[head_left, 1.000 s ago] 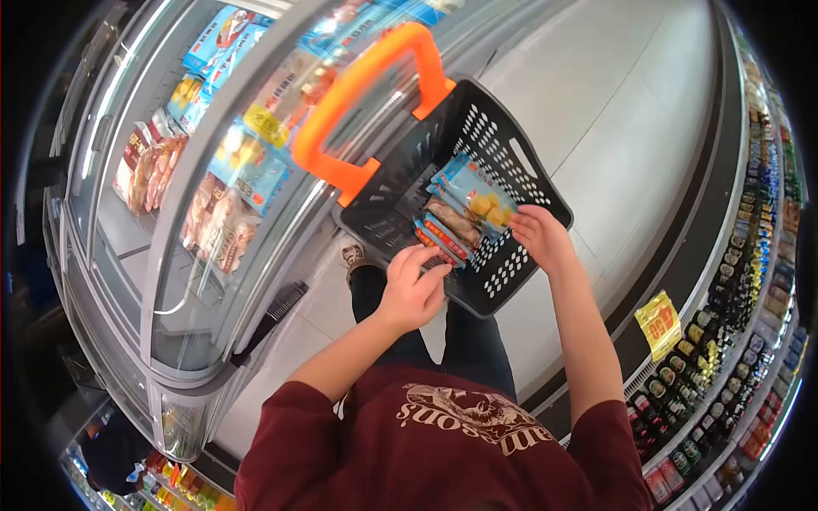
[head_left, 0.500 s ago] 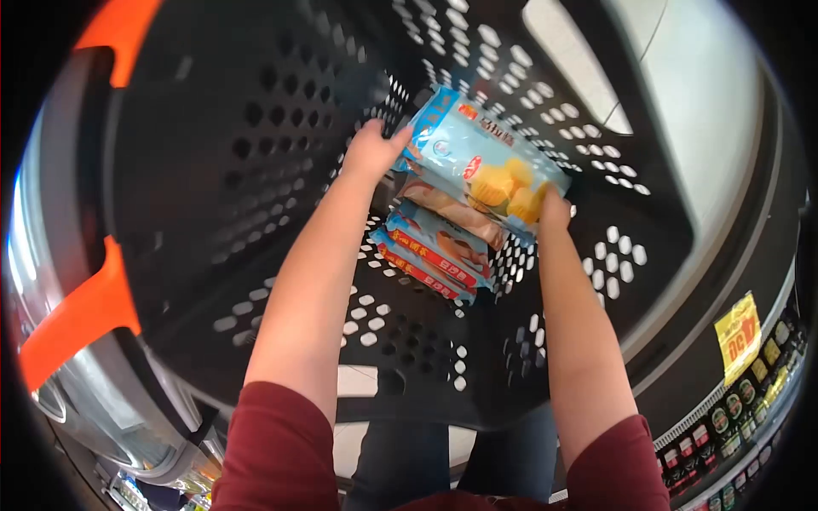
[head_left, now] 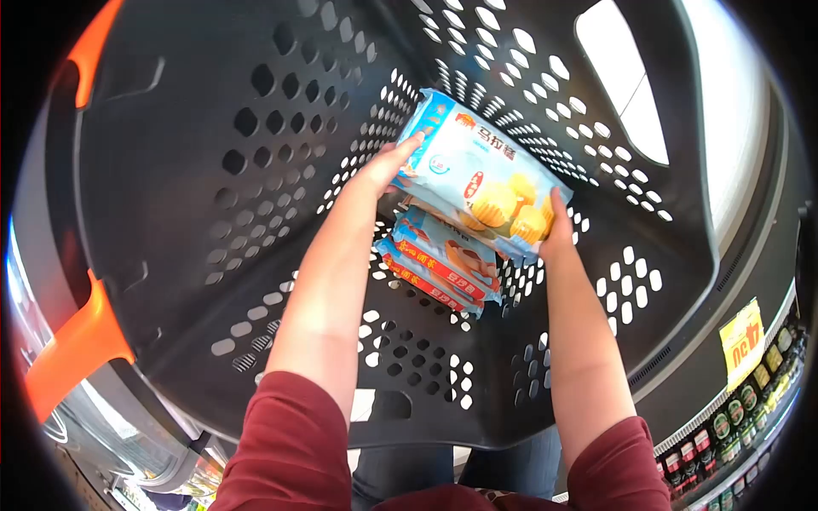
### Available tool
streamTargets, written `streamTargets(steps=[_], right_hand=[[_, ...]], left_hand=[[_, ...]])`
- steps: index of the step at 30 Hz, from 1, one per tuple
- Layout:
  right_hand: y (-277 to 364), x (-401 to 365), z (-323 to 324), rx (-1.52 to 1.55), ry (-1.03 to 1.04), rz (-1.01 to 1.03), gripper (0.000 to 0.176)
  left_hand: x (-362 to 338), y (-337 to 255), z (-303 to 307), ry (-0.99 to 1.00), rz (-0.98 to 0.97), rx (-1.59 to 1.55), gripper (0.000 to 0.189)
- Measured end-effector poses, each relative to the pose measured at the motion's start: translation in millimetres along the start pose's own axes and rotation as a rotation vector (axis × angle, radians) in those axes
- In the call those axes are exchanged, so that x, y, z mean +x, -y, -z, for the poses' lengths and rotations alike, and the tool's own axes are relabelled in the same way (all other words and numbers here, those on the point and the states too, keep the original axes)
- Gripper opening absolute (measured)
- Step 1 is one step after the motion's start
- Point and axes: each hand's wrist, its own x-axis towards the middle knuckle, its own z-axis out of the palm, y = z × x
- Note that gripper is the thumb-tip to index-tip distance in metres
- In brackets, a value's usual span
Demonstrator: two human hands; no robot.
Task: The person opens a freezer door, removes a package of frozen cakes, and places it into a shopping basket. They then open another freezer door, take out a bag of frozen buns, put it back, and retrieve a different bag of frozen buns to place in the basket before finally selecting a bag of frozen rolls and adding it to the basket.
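Observation:
Between my two hands is a light blue pack of sponge cakes [head_left: 477, 157], tilted, with yellow cakes printed on its front. My left hand [head_left: 388, 168] grips its left end, the thumb lying on the printed face. At the opposite end, my right hand [head_left: 557, 228] has its fingers closed round the lower right corner. Beneath it, partly covered, is a brownish packet. Lower down lie two blue-and-red packs of buns [head_left: 439, 260], one on the other. All are inside a deep black perforated basket [head_left: 409, 336].
Orange handle parts [head_left: 81, 345] show on the basket's left rim. A shelf with rows of bottles and jars [head_left: 724, 430] stands at the lower right, under a yellow price sign [head_left: 743, 345]. Metal-edged store equipment [head_left: 111, 430] is at the left.
My left thumb has moved from the pack's edge onto its front face. The pack stays held at both ends, tipped slightly differently. The view of the basket has shifted and become sharper.

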Motion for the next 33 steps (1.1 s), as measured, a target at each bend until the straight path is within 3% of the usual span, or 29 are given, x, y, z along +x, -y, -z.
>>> streamTargets(steps=[5,7,11,13,16,19,24,28,33], right_hand=[[-17.4,-63.7,-15.1,0.11,0.052,-0.158,0.05],[-7.8,-104.8,-25.8,0.079,0.106,-0.13,0.052],[34.2,-189.7,-53.5,-0.018,0.206,-0.132,0.054],[57.5,-276.9,-85.1,-0.05,0.339,-0.037,0.05],[69.6,-345.9,-91.3,-0.169,0.398,0.081,0.051],[88.3,-470.0,-106.2,-0.33,0.49,0.226,0.054],[90.7,-611.0,-172.4,-0.661,0.853,0.423,0.056],[37.1,-667.1,-229.0,-0.755,0.872,0.246,0.047],[-59.9,-675.8,-280.5,-0.918,0.874,0.227,0.046]], left_hand=[[-59.9,-14.9,15.1,-0.075,-0.015,0.153,0.085],[-143.2,-40.2,10.9,-0.077,-0.172,-0.065,0.073],[-237.1,-45.0,22.4,-0.19,-0.277,-0.151,0.067],[-313.8,-56.0,27.9,-0.165,-0.405,-0.251,0.065],[-392.1,-54.9,41.0,-0.253,-0.507,-0.214,0.063],[-550.8,-59.8,37.4,-0.308,-0.657,-0.313,0.058],[-708.0,9.3,25.8,-0.493,-0.806,-0.577,0.054],[-751.4,80.1,35.9,-0.631,-0.702,-0.832,0.05],[-759.6,158.6,96.6,-0.655,-0.685,-1.024,0.05]])
